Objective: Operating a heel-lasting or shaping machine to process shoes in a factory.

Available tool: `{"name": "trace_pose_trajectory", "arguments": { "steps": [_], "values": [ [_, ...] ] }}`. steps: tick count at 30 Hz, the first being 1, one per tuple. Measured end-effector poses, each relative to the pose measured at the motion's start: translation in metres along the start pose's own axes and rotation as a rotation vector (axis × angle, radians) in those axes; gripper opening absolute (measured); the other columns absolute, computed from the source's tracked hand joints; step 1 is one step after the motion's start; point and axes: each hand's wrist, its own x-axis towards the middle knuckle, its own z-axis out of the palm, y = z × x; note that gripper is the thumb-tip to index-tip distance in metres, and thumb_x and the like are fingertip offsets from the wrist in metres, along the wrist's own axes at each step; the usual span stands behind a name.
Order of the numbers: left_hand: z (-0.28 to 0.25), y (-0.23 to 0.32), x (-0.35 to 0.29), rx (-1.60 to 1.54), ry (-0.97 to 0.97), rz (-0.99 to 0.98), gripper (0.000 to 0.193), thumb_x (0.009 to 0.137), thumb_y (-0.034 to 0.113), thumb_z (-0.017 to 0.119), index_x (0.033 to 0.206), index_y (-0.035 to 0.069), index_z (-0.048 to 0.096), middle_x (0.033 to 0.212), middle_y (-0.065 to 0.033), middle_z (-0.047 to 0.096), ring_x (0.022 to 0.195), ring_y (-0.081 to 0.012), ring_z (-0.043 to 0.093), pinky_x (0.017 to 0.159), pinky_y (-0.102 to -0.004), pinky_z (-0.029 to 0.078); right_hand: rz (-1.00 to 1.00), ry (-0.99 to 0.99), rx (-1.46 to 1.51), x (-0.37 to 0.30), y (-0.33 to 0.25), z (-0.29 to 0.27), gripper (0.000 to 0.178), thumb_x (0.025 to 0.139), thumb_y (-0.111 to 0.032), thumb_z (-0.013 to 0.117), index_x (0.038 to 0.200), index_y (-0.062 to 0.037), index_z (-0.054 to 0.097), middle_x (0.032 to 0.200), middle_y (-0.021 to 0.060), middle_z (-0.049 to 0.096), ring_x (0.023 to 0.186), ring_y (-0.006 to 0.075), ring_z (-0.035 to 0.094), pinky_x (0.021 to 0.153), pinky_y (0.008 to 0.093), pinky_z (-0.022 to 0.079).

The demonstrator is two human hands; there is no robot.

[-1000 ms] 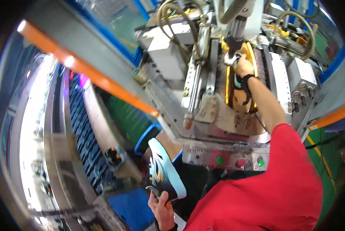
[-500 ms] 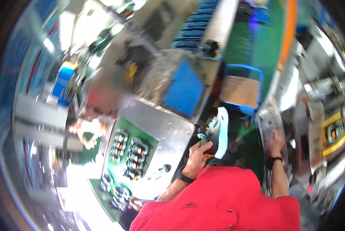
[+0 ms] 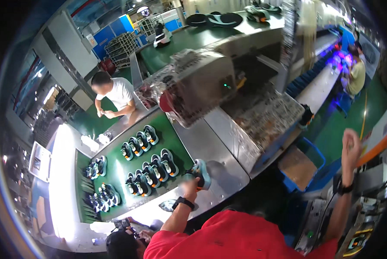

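Note:
My left hand (image 3: 189, 188) is closed around a dark and pale-blue sneaker (image 3: 205, 174) with orange accents. It holds the shoe at the right edge of a green conveyor belt (image 3: 116, 170), beside the metal side plate. Closest to the held shoe is a row of matching sneakers (image 3: 151, 173) on the belt; a second row (image 3: 139, 143) stands behind it. Off to the right, my right hand (image 3: 352, 149) is raised near an orange bar (image 3: 374, 151). Its fingers are loosely bent, with nothing visible in them.
Left on the belt are more sneakers (image 3: 103, 197). A person in white (image 3: 118, 94) stands across the line; another person's dark-haired head (image 3: 121, 244) is close at the lower left. A plastic-covered machine (image 3: 198, 88) stands ahead, and a blue trolley (image 3: 299, 168) at right.
My view has swung, bringing the belt nearer the centre. My left hand has carried the sneaker leftward to the belt's edge. My right hand has left the machine surface at right and risen.

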Motion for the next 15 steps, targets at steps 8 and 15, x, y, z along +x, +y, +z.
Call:
{"name": "trace_pose_trajectory", "arguments": {
  "steps": [8,15],
  "values": [
    [-0.033,-0.001,0.196,0.527,0.311,0.468,0.059,0.07,0.013,0.075,0.121,-0.003,0.049,0.107,-0.0219,0.063,0.099,-0.0391,0.062,0.089,-0.0432,0.049,-0.47,-0.319,-0.151,0.292,-0.214,0.238,0.035,0.084,-0.015,0.069,0.114,-0.0004,0.061,0.104,0.0144,0.069,0.096,0.0253,0.067,0.087,0.0348,0.051],
    [-0.003,-0.005,0.218,0.652,0.38,0.304,0.08,0.081,0.036,0.071,0.144,0.008,0.03,0.126,-0.0257,0.056,0.103,-0.0462,0.061,0.086,-0.0505,0.05,-0.656,-0.309,-0.769,0.507,-0.118,0.406,0.078,0.084,-0.046,0.067,0.142,-0.0004,0.041,0.138,0.0227,0.05,0.129,0.0332,0.047,0.107,0.0389,0.037]
  ]
}}
